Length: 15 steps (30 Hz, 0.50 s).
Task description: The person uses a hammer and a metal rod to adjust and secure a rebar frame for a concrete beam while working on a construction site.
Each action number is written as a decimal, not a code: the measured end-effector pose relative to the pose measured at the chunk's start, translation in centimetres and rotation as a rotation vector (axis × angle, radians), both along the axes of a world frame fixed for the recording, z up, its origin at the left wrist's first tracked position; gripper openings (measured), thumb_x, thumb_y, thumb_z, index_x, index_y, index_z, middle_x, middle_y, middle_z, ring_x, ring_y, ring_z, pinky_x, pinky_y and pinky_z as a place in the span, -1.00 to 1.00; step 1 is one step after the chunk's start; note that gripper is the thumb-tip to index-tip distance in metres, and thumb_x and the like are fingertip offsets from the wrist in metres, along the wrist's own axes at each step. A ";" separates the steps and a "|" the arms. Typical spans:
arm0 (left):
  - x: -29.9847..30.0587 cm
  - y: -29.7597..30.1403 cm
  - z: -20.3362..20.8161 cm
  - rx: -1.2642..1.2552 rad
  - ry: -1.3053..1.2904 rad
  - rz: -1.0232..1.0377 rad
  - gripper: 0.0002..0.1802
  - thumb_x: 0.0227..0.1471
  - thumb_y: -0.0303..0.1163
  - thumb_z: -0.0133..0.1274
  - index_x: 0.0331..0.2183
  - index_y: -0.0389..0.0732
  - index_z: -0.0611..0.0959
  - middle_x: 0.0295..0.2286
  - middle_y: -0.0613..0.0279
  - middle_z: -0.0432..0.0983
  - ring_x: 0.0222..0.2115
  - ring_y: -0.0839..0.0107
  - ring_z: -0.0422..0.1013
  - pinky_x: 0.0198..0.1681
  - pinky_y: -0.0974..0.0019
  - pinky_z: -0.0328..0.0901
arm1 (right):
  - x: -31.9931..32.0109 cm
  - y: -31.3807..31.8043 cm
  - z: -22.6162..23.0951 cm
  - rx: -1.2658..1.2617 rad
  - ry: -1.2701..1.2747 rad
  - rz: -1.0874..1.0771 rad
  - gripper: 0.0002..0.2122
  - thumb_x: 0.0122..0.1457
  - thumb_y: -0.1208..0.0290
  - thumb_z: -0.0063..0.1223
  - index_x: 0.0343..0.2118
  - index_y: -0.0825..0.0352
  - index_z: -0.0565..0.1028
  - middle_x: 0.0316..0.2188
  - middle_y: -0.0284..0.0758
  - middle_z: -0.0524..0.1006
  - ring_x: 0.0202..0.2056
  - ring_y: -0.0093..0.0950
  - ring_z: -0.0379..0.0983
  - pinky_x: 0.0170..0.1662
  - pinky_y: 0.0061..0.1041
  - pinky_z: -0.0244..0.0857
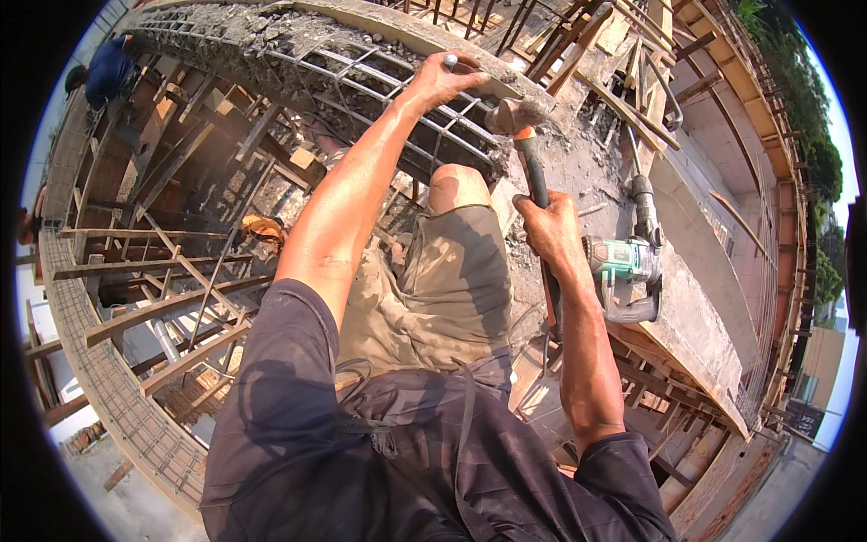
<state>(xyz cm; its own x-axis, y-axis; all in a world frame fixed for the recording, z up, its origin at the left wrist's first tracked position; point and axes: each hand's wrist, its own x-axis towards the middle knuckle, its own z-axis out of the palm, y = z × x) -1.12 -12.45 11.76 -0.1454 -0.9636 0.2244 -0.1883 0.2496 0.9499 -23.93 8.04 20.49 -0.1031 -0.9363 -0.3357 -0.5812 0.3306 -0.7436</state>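
My right hand [553, 230] is wrapped around the black and orange handle of a hammer [535, 172]. Its dusty grey head [518, 116] is up by the broken concrete edge, just right of the exposed rebar [361, 77]. Over that rebar cage my left hand [442, 83] is closed, fingers bent. A rounded grey metal end shows at its knuckles; the rest of what it grips is hidden. Right of my right hand, a green and grey power drill with a long bit [628, 262] lies on the concrete.
Timber boards [623, 108] and loose debris lie at the upper right. Left of my legs, wooden props and formwork [181, 271] cross an open drop. A curved rebar strip [117, 397] runs along the left. Another person in blue [108, 72] is at the far upper left.
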 end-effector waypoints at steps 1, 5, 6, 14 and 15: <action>0.2 -0.5 -0.3 0.089 -0.015 0.069 -0.53 -0.07 0.00 0.32 -0.26 -0.18 0.70 -0.48 0.26 0.56 -0.40 0.44 0.43 -0.26 0.27 0.34 | -0.9 1.0 -0.3 0.014 -0.005 -0.027 -0.72 0.00 0.31 0.09 -0.57 0.51 0.49 -0.74 -0.29 0.41 -0.62 -0.50 0.35 -0.48 -0.34 0.24; -2.4 1.1 -0.5 0.103 0.036 0.152 -0.32 0.02 0.28 0.10 -0.66 -0.20 0.53 -0.72 0.47 0.24 -0.62 0.62 0.15 -0.53 0.34 0.11 | -5.2 5.1 -2.0 0.122 -0.074 -0.209 -0.74 0.05 0.32 0.10 -0.62 0.42 0.41 -0.76 -0.40 0.35 -0.70 -0.60 0.27 -0.62 -0.46 0.15; -2.6 1.8 -1.0 0.026 0.061 0.201 -0.32 0.04 0.25 0.10 -0.67 -0.21 0.55 -0.72 0.48 0.23 -0.63 0.61 0.15 -0.52 0.35 0.11 | -5.5 6.1 -1.8 0.160 -0.111 -0.248 -0.74 0.05 0.33 0.10 -0.62 0.40 0.40 -0.76 -0.42 0.34 -0.72 -0.62 0.26 -0.65 -0.49 0.12; -2.8 0.2 0.7 0.037 -0.288 0.215 -0.29 0.15 0.15 -0.04 -0.72 -0.29 0.43 -0.78 0.15 0.28 -0.71 0.27 0.19 -0.54 0.06 0.17 | -6.8 10.8 -4.3 0.318 -0.256 -0.437 -0.75 0.10 0.38 0.13 -0.61 0.31 0.34 -0.78 -0.50 0.29 -0.78 -0.67 0.18 -0.73 -0.55 0.02; -0.6 -1.5 0.3 0.027 -0.194 0.237 -0.32 0.18 0.09 -0.03 -0.76 -0.24 0.41 -0.79 0.28 0.24 -0.72 0.40 0.14 -0.58 0.14 0.09 | -6.8 10.8 -4.2 0.326 -0.225 -0.415 -0.75 0.10 0.37 0.13 -0.62 0.31 0.35 -0.78 -0.50 0.30 -0.78 -0.66 0.18 -0.72 -0.55 0.03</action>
